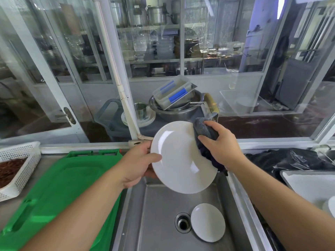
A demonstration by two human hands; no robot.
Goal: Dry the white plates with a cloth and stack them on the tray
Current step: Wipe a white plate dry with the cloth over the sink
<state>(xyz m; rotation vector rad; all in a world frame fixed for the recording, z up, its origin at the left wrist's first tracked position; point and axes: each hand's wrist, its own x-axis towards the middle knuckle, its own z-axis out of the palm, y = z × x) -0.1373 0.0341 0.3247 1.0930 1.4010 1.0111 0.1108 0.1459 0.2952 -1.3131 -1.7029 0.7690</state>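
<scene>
Above the steel sink (pixel 159 211) I hold a large white plate (pixel 179 160), tilted with its face toward me. My left hand (pixel 139 163) grips its left rim, thumb on the face. My right hand (pixel 219 144) grips a dark grey cloth (pixel 204 131) and presses it against the plate's right edge. A smaller white plate (pixel 207 221) lies in the sink beside the drain (pixel 183 222). A white tray (pixel 311 185) sits on the counter at the right, with part of a white dish (pixel 330 205) on it at the frame's edge.
A green cutting board (pixel 59 187) covers the counter on the left, next to a white mesh basket (pixel 21 160) with brown contents. Black plastic (pixel 290 160) lies at the right. Behind the glass stand steel bowls, containers (pixel 174 93) and stacked plates (pixel 143 120).
</scene>
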